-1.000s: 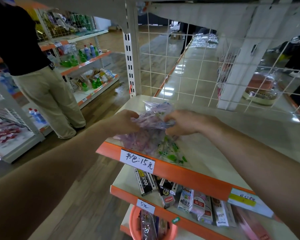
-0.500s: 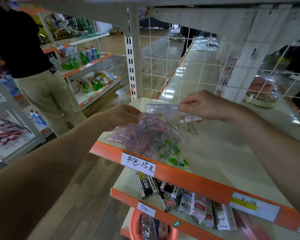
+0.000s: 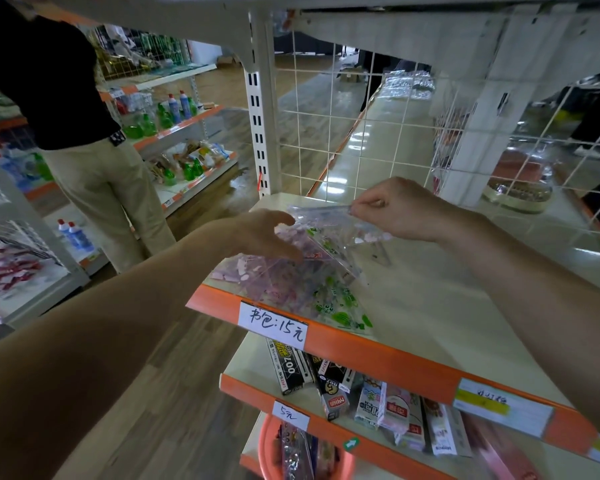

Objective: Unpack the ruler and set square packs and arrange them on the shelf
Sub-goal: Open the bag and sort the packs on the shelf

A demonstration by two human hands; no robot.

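Head view: I am pinching one clear pack (image 3: pixel 326 221) by its top edge in my right hand (image 3: pixel 404 213), my left hand (image 3: pixel 260 233) is resting with fingers spread on the pile of packs (image 3: pixel 291 289) at the shelf (image 3: pixel 437 292) front, and arranging, I judge, is barely beginning.

right hand (image 3: pixel 397 214) pinching pack (image 3: pixel 321 220), left hand (image 3: pixel 258 233) on pile (image 3: pixel 291 289)

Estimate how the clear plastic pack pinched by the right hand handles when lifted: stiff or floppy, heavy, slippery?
Likely light: the clear plastic pack has its top edge held up by a fingertip pinch of the right hand alone. Probably semi-floppy: its film wrinkles and hangs toward the pile of printed packs. Glossy film may slip; the left hand rests on the pile.
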